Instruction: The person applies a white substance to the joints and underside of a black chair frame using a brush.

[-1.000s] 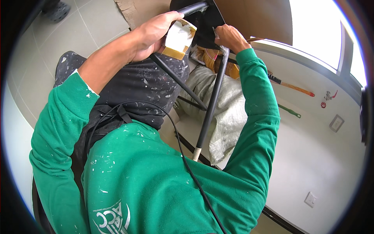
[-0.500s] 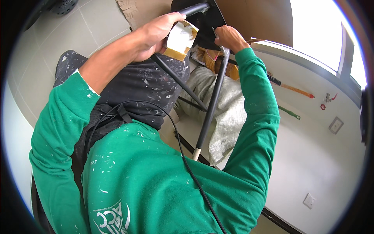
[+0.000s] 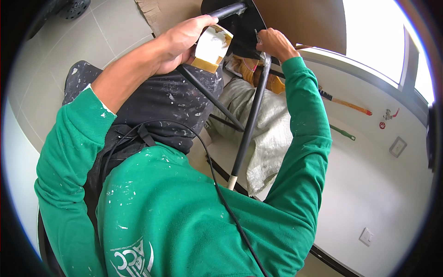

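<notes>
My left hand (image 3: 181, 42) is closed around a small open box (image 3: 206, 64) with yellow-brown edges and white material inside. Its fingers lie partly behind the box, next to a black metal tube. My right hand (image 3: 278, 45) pinches a thin, light-coloured tool (image 3: 257, 36), whose kind is mostly hidden by the fingers. It is beside a joint where a black tubular leg (image 3: 251, 121) meets a dark flat panel (image 3: 240, 39) of what looks like an upturned stool or chair. Whitish smears mark this joint. The leg has a pale end cap near my body.
A white woven sack (image 3: 270, 138) lies behind the leg. Brown cardboard (image 3: 304, 21) leans by the window. Along the white wall are an orange-handled brush (image 3: 348, 105), a green handle (image 3: 342, 133) and a small valve (image 3: 387, 116). A black cable (image 3: 210, 159) crosses my front.
My right hand has shifted slightly to the right, with the tool still in its fingers. The left hand and box have moved a little to the left.
</notes>
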Demonstrator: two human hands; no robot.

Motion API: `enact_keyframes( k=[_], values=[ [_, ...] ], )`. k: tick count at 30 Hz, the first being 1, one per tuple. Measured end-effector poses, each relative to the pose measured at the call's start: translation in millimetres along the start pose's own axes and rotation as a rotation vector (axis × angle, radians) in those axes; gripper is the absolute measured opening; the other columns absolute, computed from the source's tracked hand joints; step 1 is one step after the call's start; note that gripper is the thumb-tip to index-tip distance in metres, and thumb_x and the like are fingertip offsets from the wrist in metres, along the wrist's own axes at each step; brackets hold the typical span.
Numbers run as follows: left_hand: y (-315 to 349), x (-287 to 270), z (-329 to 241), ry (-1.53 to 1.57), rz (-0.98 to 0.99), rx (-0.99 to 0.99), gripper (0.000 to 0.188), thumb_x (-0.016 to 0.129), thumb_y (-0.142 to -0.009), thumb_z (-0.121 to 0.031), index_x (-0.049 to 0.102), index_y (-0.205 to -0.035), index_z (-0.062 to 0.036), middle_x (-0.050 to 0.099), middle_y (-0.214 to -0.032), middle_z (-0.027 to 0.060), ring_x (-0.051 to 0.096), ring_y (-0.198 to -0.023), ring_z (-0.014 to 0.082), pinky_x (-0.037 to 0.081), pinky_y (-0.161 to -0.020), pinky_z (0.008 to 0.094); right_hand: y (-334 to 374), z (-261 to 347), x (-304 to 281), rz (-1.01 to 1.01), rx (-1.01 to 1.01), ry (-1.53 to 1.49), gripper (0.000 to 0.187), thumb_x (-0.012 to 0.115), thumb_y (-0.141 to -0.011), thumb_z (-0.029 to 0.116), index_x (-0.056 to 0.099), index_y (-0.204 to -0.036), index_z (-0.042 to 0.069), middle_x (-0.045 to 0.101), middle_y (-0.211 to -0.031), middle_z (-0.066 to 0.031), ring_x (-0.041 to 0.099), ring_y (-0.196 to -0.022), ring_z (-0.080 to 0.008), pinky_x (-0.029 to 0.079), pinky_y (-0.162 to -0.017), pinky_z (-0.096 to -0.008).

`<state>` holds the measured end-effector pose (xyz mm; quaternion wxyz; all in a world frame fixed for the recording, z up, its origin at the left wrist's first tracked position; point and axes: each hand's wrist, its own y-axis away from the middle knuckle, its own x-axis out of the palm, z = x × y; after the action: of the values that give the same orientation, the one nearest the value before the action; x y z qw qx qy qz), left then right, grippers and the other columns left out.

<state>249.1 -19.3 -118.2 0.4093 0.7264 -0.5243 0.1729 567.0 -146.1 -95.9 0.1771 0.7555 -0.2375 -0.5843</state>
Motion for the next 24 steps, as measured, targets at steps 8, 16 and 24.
enact_keyframes(
  k=[8, 16, 24],
  values=[
    [-2, -2, 0, 0.010, 0.039, -0.004, 0.046, 0.046, -0.109, -0.047, 0.062, -0.125, -0.0071, 0.073, -0.110, 0.0080, 0.073, -0.096, 0.0187, 0.060, -0.087, 0.0368, 0, 4, 3, 0.019, 0.007, -0.012, 0.027, 0.077, -0.080, 0.021, 0.075, -0.089, -0.004, 0.073, -0.085, -0.0256, 0.074, -0.084, -0.0409, 0.060, -0.082, -0.0460],
    [0, 3, -3, 0.009, 0.034, 0.014, 0.044, 0.047, -0.109, -0.047, 0.061, -0.125, -0.0078, 0.072, -0.110, 0.0073, 0.072, -0.096, 0.0177, 0.060, -0.087, 0.0375, 4, 4, 28, 0.007, -0.080, 0.025, 0.020, 0.076, -0.078, 0.018, 0.074, -0.087, 0.000, 0.073, -0.084, -0.0226, 0.074, -0.085, -0.0389, 0.061, -0.081, -0.0457],
    [3, 0, -3, 0.004, 0.012, -0.004, 0.043, 0.046, -0.109, -0.046, 0.059, -0.127, -0.0090, 0.071, -0.113, 0.0069, 0.072, -0.100, 0.0177, 0.059, -0.088, 0.0371, 10, 11, 18, -0.008, -0.054, -0.024, 0.021, 0.075, -0.079, 0.017, 0.072, -0.085, -0.003, 0.072, -0.083, -0.0242, 0.072, -0.083, -0.0413, 0.059, -0.081, -0.0470]
  ],
)
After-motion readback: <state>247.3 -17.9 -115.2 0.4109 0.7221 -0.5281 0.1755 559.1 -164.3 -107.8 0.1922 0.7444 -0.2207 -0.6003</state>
